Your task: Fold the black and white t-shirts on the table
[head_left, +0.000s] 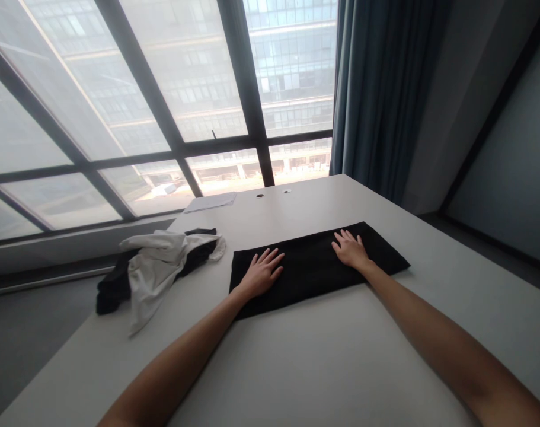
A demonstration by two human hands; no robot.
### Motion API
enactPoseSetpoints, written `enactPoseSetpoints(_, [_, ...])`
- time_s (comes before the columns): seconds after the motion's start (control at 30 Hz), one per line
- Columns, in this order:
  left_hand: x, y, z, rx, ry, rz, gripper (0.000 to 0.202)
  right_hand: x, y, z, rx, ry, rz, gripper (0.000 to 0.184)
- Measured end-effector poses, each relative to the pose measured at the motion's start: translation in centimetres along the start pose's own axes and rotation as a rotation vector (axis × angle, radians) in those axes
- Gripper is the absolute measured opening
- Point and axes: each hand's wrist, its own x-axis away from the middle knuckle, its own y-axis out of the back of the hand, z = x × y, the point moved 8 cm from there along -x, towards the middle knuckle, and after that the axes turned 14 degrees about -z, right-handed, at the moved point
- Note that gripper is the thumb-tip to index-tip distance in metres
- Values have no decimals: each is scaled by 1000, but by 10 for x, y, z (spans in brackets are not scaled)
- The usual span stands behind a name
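A black cloth (312,267) lies folded into a long flat rectangle on the white table (323,362). My left hand (261,273) rests flat on its left part, fingers spread. My right hand (350,249) lies flat on its right part, fingers stretched out toward the window. Neither hand grips anything.
A heap of white and black clothes (156,267) sits at the table's left edge. A sheet of paper (210,201) and two small cable holes (273,193) lie at the far edge. Behind are large windows (163,95) and a blue curtain (380,89).
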Motion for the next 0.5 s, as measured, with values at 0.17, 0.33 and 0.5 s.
enactPoseSetpoints(0.17, [0, -2, 1, -2, 3, 3, 53, 0, -1, 0, -7, -4, -3, 56])
enactPoseSetpoints(0.33, [0, -1, 1, 0, 1, -3, 53, 0, 0, 0, -12, 0, -10, 56])
enactPoseSetpoints(0.5, [0, 0, 0, -1, 1, 0, 54, 0, -1, 0, 2, -2, -5, 55])
